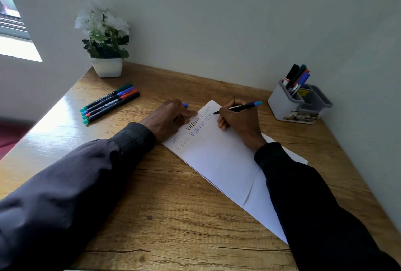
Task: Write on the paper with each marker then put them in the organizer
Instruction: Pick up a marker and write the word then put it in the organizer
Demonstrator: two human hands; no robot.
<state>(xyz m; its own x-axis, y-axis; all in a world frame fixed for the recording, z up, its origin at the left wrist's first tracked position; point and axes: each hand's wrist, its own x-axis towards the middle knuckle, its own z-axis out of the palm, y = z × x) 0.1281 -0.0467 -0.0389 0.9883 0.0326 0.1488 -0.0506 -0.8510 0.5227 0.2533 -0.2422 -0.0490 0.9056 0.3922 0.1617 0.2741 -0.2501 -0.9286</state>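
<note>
A white sheet of paper [219, 157] lies at an angle on the wooden desk, with two rows of handwritten words near its far edge. My right hand [240, 123] grips a black marker [240, 107] with a blue-green end, its tip touching the paper's far corner. My left hand [171, 116] rests on the paper's left edge, fingers curled around a blue marker cap [185, 105]. Several capped markers [109, 102] lie side by side at the far left. A grey organizer [301, 105] at the far right holds several markers [296, 78] upright in its left compartment.
A white pot with white flowers [105, 42] stands in the far left corner against the wall. The desk meets the wall behind and on the right. A second sheet [267, 210] pokes out beneath the paper at the near right.
</note>
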